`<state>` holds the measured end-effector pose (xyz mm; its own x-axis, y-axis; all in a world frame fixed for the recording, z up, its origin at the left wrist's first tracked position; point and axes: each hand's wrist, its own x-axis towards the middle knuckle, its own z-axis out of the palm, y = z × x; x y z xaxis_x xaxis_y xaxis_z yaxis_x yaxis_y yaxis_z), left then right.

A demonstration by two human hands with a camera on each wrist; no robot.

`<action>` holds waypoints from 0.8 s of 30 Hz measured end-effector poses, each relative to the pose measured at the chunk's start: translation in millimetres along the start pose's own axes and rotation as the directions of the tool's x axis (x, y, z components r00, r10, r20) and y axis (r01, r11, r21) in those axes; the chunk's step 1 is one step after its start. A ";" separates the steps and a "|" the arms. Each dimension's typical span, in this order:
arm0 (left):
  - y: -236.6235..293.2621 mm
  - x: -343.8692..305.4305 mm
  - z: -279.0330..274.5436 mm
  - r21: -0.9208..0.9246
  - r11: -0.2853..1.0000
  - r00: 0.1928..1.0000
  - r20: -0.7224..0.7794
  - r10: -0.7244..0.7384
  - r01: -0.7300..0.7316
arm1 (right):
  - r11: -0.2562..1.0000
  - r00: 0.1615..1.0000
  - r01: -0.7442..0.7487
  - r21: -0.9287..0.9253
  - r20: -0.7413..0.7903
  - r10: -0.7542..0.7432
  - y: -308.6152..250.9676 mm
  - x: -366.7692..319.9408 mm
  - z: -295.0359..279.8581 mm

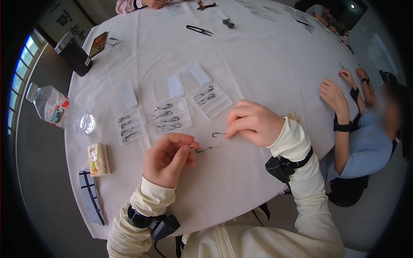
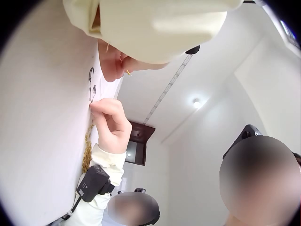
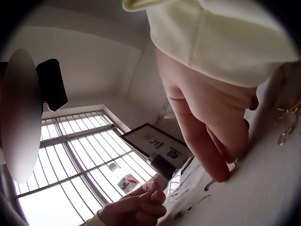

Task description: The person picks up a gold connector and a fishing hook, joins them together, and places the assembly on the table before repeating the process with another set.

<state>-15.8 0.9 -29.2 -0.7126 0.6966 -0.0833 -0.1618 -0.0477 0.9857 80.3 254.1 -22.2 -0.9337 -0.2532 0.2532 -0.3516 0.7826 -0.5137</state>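
Note:
My left hand point(image 1: 165, 160) pinches a small gold-coloured piece point(image 1: 192, 146) between thumb and fingers, just above the table. Beside those fingertips a dark fish hook with a thin line point(image 1: 210, 148) lies on the cloth. To the right, my right hand point(image 1: 254, 123) reaches down with its fingertips at the cloth, pinching the end of another dark fish hook point(image 1: 218, 134). In the left wrist view both hooks show near the right fingertips. Small clear boxes point(image 1: 137, 139) behind my hands hold several dark hooks in rows.
A heap of gold-coloured pieces point(image 2: 87, 153) lies behind my right wrist. A plastic bottle point(image 1: 53, 105), a dark tumbler point(image 1: 74, 55), a tissue pack point(image 1: 99, 160) and a folded cloth point(image 1: 91, 198) line the left edge. Thread snips point(image 1: 199, 30) lie farther back. Other people sit around the table.

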 end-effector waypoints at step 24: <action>-5.5 0.0 -1.0 -0.029 0.999 0.999 0.050 0.022 -0.020 | 0.990 0.992 -0.079 -0.119 -0.108 0.067 -9.6 -0.2 -11.8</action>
<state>-15.6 0.4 -34.8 -0.6811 0.7302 -0.0542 -0.1670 -0.0828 0.9825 84.7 253.4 -7.7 -0.9422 -0.1377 0.3055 -0.2657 0.8625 -0.4308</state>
